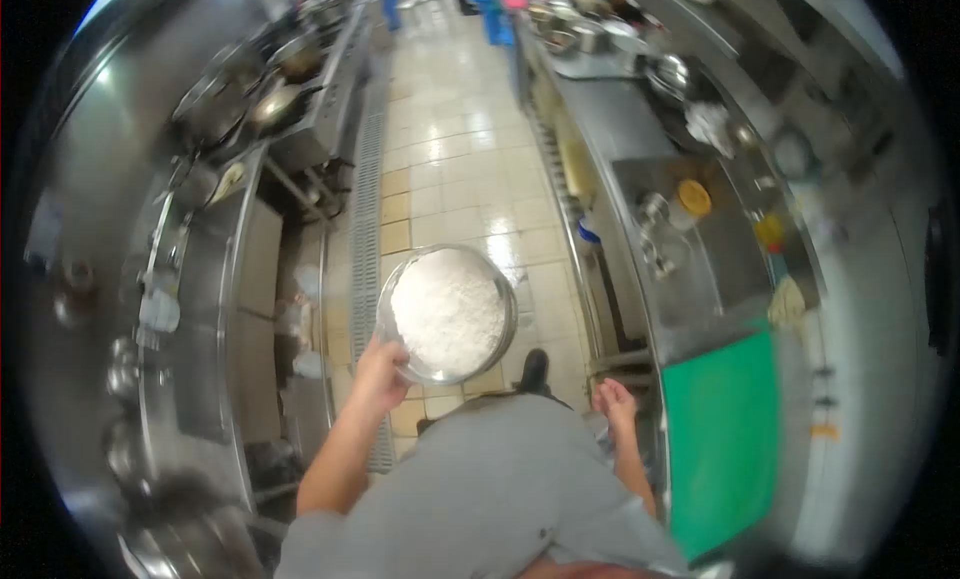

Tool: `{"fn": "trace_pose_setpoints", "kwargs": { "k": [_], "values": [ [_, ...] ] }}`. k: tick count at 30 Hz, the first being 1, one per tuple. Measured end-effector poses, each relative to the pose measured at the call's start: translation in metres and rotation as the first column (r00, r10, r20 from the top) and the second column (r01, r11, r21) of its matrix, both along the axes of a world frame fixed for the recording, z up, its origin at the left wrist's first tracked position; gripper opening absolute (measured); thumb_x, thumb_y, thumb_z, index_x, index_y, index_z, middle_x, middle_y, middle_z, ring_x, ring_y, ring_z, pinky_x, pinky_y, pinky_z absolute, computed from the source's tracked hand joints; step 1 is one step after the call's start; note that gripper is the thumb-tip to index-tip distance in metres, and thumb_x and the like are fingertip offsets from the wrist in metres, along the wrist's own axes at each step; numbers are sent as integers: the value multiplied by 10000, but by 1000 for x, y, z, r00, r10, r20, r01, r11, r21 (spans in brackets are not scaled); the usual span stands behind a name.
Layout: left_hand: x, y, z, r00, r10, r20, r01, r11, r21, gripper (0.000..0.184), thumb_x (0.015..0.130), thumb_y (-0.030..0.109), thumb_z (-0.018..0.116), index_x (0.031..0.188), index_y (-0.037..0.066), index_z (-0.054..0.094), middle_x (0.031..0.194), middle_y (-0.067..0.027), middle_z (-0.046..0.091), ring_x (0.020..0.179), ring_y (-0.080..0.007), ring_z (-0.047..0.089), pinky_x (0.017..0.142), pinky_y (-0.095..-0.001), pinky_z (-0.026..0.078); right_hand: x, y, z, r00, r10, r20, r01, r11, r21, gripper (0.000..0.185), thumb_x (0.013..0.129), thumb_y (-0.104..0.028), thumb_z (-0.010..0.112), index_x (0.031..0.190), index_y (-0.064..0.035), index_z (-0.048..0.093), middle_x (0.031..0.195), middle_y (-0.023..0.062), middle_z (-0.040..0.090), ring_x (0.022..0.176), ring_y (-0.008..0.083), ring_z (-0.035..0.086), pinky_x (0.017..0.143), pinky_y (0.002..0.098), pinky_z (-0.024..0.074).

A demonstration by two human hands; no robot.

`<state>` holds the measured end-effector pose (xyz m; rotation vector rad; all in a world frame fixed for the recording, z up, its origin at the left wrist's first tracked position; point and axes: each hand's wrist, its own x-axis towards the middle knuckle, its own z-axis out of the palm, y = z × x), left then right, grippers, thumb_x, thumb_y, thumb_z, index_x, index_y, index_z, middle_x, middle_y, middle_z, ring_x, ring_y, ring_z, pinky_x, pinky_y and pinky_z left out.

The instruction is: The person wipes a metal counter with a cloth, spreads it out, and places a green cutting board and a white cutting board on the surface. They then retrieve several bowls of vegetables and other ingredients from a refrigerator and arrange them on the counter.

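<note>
A round metal bowl (508,324) full of white powder (450,309) is held out over the tiled floor, in front of the grey-clothed body. My left hand (382,371) grips the bowl at its lower left rim, with the thumb near the powder. Nothing touches my right hand (615,401) visibly; it hangs at the right by the counter's edge with its fingers curled, and whether something small is in it cannot be made out.
Along the right runs a steel counter with a green board (722,439), a sink (700,254) and many dishes. Pans (280,109) stand on the left range. A floor grate (367,199) lines the aisle; blue shapes show at its far end.
</note>
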<state>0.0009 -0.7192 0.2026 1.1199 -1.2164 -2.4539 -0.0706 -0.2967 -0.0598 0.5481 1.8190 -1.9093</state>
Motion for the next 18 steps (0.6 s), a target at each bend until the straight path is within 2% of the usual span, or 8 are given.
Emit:
{"fn": "trace_pose_setpoints", "kwargs": {
  "k": [2, 5, 7, 9, 12, 13, 14, 18],
  "values": [
    [-13, -9, 12, 999, -21, 40, 17, 996, 86, 769, 724, -83, 441, 1459, 127, 359, 1283, -130, 533, 1127, -293, 583, 918, -476, 548, -53, -15, -5, 1000, -14, -5, 13, 996, -92, 380, 960, -221, 665, 1268, -15, 583, 1011, 70, 686, 825, 138, 653, 723, 282, 554],
    [-36, -27, 1, 996, 74, 44, -75, 997, 17, 766, 729, -67, 444, 1460, 138, 346, 1284, -140, 530, 1122, -307, 594, 889, -494, 570, -140, -36, -6, 991, 124, -42, -127, 987, -97, 366, 962, -228, 663, 1251, -16, 590, 1021, 71, 684, 860, 150, 656, 722, 289, 553],
    [-52, -32, 7, 992, 121, 38, -121, 993, 5, 763, 733, -61, 442, 1463, 134, 335, 1284, -147, 527, 1120, -321, 597, 881, -513, 575, -186, -48, -5, 970, 241, -40, -242, 970, -24, 382, 960, -214, 660, 1268, -3, 581, 1028, 77, 681, 874, 159, 654, 741, 289, 549],
    [-66, -37, 5, 989, 145, 20, -146, 989, 3, 760, 737, -55, 440, 1466, 129, 323, 1284, -153, 525, 1119, -334, 600, 872, -531, 580, -234, -71, 20, 919, 351, -180, -357, 934, -2, 405, 956, -203, 658, 1291, 8, 570, 1036, 77, 677, 874, 153, 654, 760, 279, 540],
    [-85, -60, -5, 980, 190, 56, -188, 982, -34, 809, 729, -58, 428, 1498, 134, 265, 1341, -168, 483, 1178, -389, 569, 876, -622, 560, -279, -109, 35, 912, 360, -195, -367, 930, 1, 420, 950, -188, 657, 1300, 22, 561, 1047, 77, 671, 866, 148, 650, 775, 265, 533],
    [-97, -64, -7, 985, 163, 50, -162, 986, -29, 809, 729, -58, 428, 1498, 134, 265, 1341, -168, 483, 1178, -389, 569, 876, -622, 560, -294, -113, 30, 911, 357, -205, -364, 931, 5, 412, 947, -182, 659, 1293, 22, 564, 1052, 76, 670, 871, 144, 649, 776, 262, 532],
    [-110, -70, -6, 979, 190, 68, -189, 982, -25, 826, 723, -66, 418, 1506, 139, 254, 1367, -176, 462, 1199, -395, 555, 885, -622, 557, -312, -116, 0, 900, 366, -237, -382, 924, -26, 396, 938, -168, 668, 1273, 21, 574, 1037, 73, 675, 866, 138, 651, 759, 262, 535],
    [-166, -112, -29, 985, 172, 22, -172, 985, 18, 877, 692, -99, 384, 1520, 146, 231, 1437, -194, 403, 1266, -412, 504, 908, -609, 553, -332, -153, -9, 935, 321, -149, -320, 947, 30, 352, 930, -153, 676, 1231, 13, 605, 964, 64, 697, 816, 133, 659, 698, 267, 541]
  ]
}}
